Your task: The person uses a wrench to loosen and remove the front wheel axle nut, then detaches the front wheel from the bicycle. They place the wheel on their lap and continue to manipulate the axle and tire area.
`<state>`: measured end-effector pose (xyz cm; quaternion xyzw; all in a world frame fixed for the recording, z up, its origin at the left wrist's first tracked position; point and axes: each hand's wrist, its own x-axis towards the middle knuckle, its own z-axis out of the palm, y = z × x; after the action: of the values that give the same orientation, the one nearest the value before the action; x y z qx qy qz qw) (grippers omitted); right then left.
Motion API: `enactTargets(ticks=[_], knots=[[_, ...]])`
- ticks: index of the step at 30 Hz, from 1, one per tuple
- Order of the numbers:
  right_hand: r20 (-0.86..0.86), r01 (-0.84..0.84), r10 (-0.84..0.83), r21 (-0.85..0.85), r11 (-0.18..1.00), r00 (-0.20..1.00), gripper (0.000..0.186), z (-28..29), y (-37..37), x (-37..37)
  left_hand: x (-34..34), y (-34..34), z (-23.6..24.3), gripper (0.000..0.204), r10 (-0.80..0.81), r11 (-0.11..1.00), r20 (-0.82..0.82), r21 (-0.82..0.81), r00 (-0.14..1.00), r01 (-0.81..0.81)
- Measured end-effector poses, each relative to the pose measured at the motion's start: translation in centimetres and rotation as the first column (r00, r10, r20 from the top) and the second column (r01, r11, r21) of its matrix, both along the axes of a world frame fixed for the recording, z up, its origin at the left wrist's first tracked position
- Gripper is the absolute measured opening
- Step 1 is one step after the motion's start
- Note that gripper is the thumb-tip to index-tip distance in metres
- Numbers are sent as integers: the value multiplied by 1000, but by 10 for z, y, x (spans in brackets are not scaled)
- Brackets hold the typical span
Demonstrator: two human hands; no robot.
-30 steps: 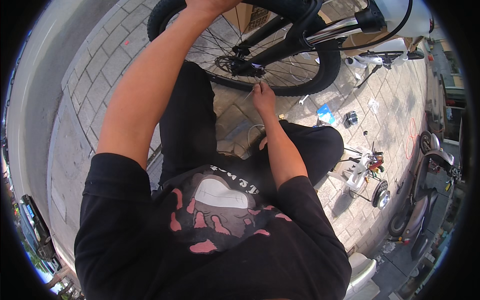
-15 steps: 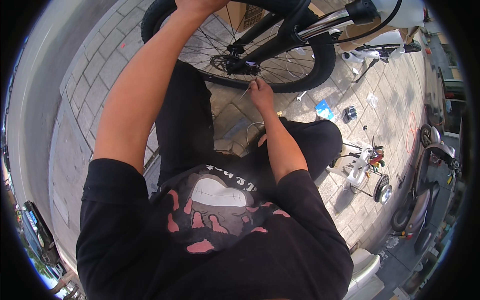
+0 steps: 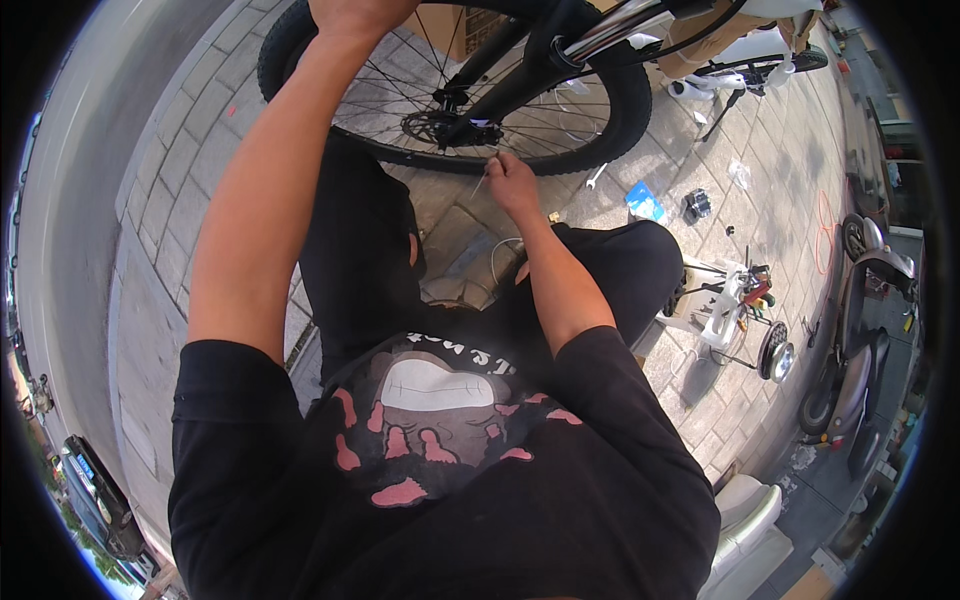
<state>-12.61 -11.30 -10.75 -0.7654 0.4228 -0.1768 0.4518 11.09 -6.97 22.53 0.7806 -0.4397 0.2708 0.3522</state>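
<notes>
A black bicycle wheel with a knobby tyre stands before me, held in a black suspension fork. Around its hub is a brake disc, with a black brake caliper at the fork's lower end. My left hand is at the wheel's upper left, by the tyre; its fingers are cut off by the picture's upper edge. Just below the caliper, my right hand is closed with fingertips pinched on a thin metal rod, which points down and to the left.
On the paving right of the wheel lie a wrench, a blue packet and a small dark part. A white tool holder stands by my right knee. Behind the wheel is a cardboard box; parked scooters line the right.
The whole view has shifted slightly, so the wheel and both hands appear a little further left. My right hand still pinches the rod near the caliper.
</notes>
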Motion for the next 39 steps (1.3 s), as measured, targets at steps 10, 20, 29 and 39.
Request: enactTargets(ticks=[10, 20, 29, 39], knots=[[41, 62, -61, -21, 998, 997, 26, 1, -4, 7, 0, -3, 0, 44, 8, 999, 52, -52, 999, -5], [66, 78, -62, -261, 962, 996, 25, -3, -4, 12, 0, -1, 0, 44, 50, 999, 61, -22, 997, -48], [43, 28, -12, -386, 922, 999, 26, 1, -3, 7, 2, -3, -4, 44, 35, 996, 130, -84, 991, -24], [52, -19, 0, 359, 933, 999, 25, 15, -13, 1, 2, -7, -4, 44, 54, 998, 126, -27, 991, -51]])
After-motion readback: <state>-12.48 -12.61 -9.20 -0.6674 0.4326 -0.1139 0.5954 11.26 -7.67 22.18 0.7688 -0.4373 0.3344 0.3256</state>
